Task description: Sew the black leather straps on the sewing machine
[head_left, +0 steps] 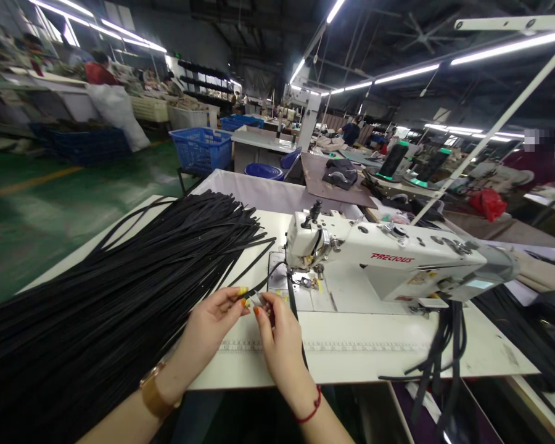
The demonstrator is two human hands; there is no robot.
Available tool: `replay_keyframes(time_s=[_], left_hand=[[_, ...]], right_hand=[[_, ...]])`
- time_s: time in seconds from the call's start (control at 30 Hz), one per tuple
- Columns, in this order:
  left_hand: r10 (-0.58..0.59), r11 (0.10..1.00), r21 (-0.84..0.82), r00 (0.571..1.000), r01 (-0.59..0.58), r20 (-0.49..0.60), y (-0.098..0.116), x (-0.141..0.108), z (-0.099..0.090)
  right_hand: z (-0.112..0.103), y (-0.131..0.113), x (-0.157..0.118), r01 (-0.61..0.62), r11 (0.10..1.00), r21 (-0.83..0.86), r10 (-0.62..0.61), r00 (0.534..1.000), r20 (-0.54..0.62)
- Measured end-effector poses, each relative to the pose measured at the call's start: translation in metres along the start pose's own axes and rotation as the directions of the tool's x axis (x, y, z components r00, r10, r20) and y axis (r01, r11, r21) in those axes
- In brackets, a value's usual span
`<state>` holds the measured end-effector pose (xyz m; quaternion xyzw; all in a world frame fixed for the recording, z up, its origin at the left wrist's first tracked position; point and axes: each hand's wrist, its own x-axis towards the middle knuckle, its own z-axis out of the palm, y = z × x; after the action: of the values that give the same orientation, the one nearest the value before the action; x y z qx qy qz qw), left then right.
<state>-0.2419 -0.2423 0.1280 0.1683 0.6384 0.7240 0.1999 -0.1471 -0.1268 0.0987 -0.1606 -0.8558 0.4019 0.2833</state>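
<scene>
My left hand (215, 320) pinches a narrow black strap (269, 273) near its end, just left of the sewing machine's needle area. My right hand (281, 338) is closed at the fingertips on a small pale piece (258, 298), which meets the strap end; its kind is too small to make out. Both hands are close together above the table's front part. The white sewing machine (379, 259) stands to their right. Beside my right hand, another black strap (292, 296) runs from the machine head over the table's front edge.
A large pile of black straps (134, 271) covers the table's left side. A ruler strip (365, 347) lies along the front of the tabletop (351, 370). More straps (451, 345) hang below the machine's right end. Blue crates (201, 148) and thread cones (393, 161) stand behind.
</scene>
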Motion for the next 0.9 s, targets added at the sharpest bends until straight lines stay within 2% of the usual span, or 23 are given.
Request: replay_keyframes(time_s=[0.23,0.37,0.5,0.73,0.9], left_hand=[[-0.087,0.993,-0.086,0.996,0.086,-0.008,0.0,0.001,-0.002],[-0.159,0.975,-0.151,0.987,0.161,0.027,-0.004,0.001,-0.003],[-0.18,0.967,-0.169,0.981,0.19,0.071,-0.005,0.001,-0.003],[-0.151,0.979,-0.13,0.986,0.159,0.072,-0.001,0.002,-0.003],[-0.142,0.979,-0.128,0.982,0.157,0.12,-0.006,0.003,-0.007]], right_hand=[[0.006,0.007,0.003,0.052,0.999,-0.009,-0.053,0.999,-0.006],[0.009,0.01,0.004,0.086,0.996,0.016,-0.086,0.996,-0.018],[0.007,0.017,0.006,0.159,0.986,-0.04,-0.159,0.987,0.0],[-0.01,0.02,0.024,0.356,0.918,-0.174,-0.346,0.934,0.086],[-0.021,0.022,0.04,0.51,0.837,-0.197,-0.491,0.86,0.139]])
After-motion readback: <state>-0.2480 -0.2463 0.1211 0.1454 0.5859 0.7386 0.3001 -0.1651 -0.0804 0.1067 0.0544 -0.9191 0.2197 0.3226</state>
